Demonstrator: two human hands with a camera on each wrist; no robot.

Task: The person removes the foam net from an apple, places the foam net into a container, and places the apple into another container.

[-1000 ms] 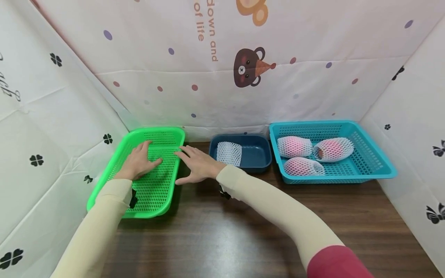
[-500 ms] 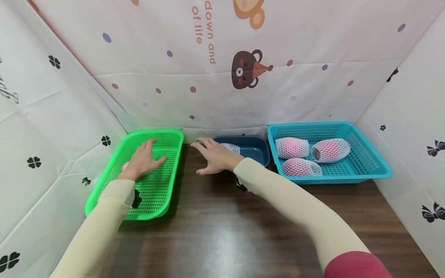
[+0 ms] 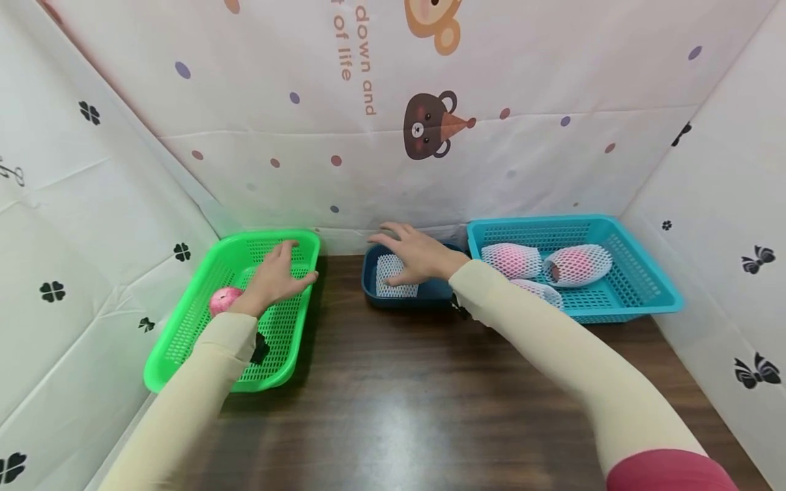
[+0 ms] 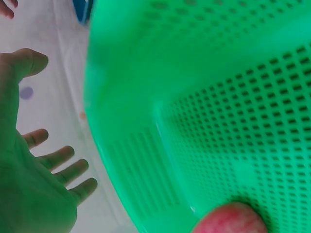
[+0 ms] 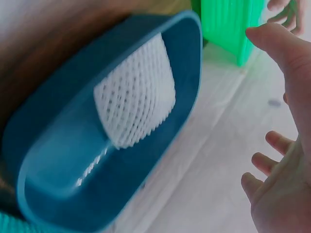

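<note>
My left hand (image 3: 275,276) hovers over the green mesh basket (image 3: 303,334), fingers spread and holding nothing. A pinkish-red round fruit (image 3: 224,300) lies in that basket, beside my left wrist; the left wrist view shows part of the same fruit (image 4: 232,221) at its lower edge. My right hand (image 3: 424,256) is above the small navy-blue tray (image 3: 432,293), its fingers loosely bent and holding nothing. In the tray's left half lies a white foam net sleeve (image 5: 138,92), flat and partly covered by my thumb in the head view.
At the right stands a turquoise mesh basket (image 3: 620,315) with several pink fruits in white foam nets, such as one wrapped fruit (image 3: 582,264). All three containers stand along the printed back curtain (image 3: 368,177). Dark wooden tabletop (image 3: 393,395) stretches in front of them.
My right hand has moved right, from the green basket's edge to above the navy tray. My left hand has shifted slightly right, and the pink-red fruit has come into sight beneath it.
</note>
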